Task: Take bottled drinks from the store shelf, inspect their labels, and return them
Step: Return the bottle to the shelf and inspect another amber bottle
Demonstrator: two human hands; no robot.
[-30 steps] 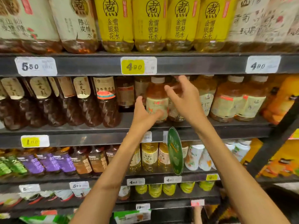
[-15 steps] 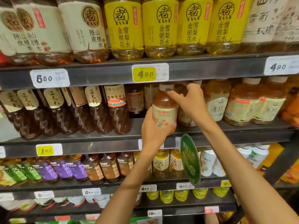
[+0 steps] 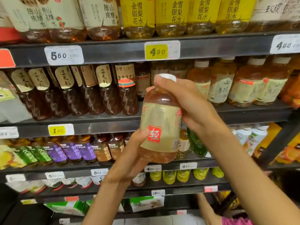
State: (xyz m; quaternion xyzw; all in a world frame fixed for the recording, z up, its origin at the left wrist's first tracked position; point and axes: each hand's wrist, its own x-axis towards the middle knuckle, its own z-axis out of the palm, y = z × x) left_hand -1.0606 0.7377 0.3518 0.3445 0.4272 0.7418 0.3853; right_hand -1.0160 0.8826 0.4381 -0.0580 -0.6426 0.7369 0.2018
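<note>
Both hands' fingers grasp the bottle (image 3: 159, 127), clear of the shelf edge (image 3: 97, 127).

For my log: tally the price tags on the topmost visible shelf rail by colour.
White price tags: 2, one at left, one at far right
Yellow price tag: 1
Red tag, cut off by the left edge: 1
Total: 4

Open gap (image 3: 164, 69) between dark bottles (image 3: 125, 88) and amber bottles (image 3: 220, 83).
</note>
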